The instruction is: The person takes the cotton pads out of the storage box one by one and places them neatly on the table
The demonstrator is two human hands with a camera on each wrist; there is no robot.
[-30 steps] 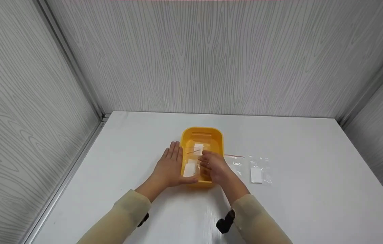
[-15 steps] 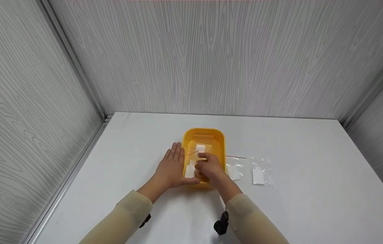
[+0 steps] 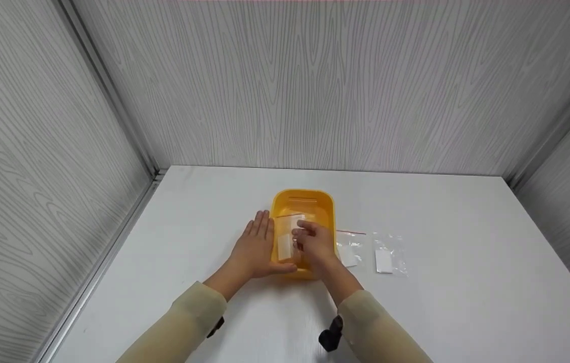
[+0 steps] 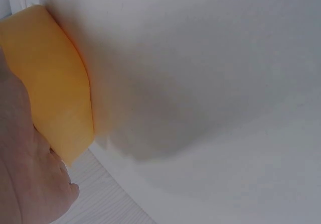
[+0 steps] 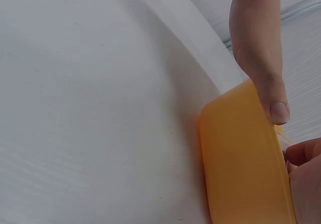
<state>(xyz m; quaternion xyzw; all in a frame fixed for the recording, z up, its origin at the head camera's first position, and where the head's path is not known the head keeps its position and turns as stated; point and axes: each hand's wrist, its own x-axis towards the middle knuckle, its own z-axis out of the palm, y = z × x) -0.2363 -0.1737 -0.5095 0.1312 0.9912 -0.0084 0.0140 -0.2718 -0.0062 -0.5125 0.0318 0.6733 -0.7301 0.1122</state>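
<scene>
In the head view a yellow plastic tray stands on the white table. My left hand lies flat along the tray's left side, fingers straight, with its thumb over the near rim. Inside the tray, my right hand has curled fingers and pinches the right side of a clear zip bag. This bag has a red seal line and a white rectangular piece in it. More clear film shows behind it in the tray. The right wrist view shows the left thumb on the rim and the right fingers inside it.
Right of the tray lie a clear zip bag with a red seal line and another clear bag, each with a white piece inside. Grey wood-grain panels enclose the white table at the back and sides.
The zip bag under my right hand has shifted and turned; its red line now runs nearly level, higher in the tray. My right fingers first closed, then moved slightly. The left hand stays put.
</scene>
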